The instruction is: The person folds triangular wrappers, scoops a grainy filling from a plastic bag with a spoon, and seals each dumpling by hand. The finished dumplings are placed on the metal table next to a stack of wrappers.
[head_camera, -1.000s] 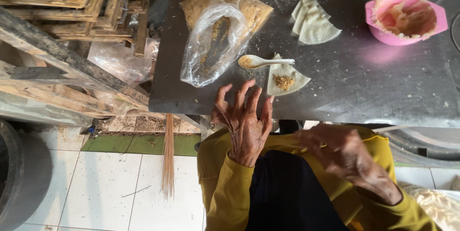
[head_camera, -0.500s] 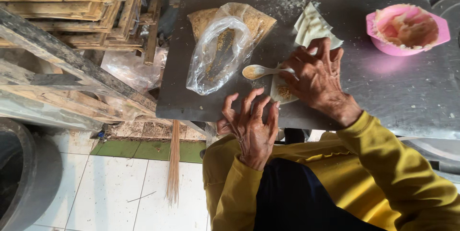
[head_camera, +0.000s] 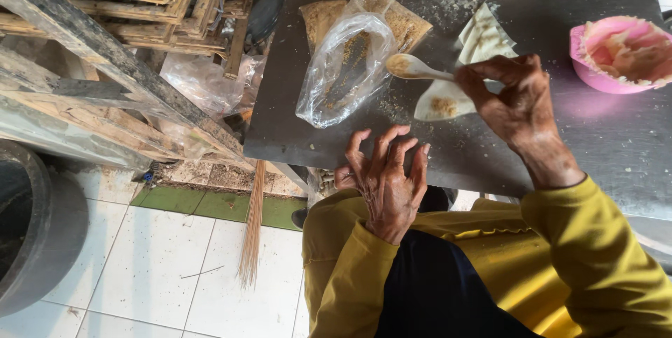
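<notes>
Your right hand grips the handle of a pale spoon, fingers closed around it, and the bowl of the spoon carries a small heap of crumbly brown filling. It hangs just above the far left corner of a thin white wrapper lying flat on the dark desk, and a dab of the same filling sits on the wrapper's near part. Your left hand rests at the near edge of the desk with its fingers spread and empty, holding nothing. Left of the spoon lies a clear plastic bag with filling inside, over a brown sheet; a stack of folded wrappers sits beyond, and a pink bowl stands at the far right. The spoon looks level but loaded to the rim, so a tilt of your wrist would likely drop crumbs on the desk, where some are scattered already. The wrapper looks thin and loose, with nothing pinning it, so the spoon may drag or crease it.
</notes>
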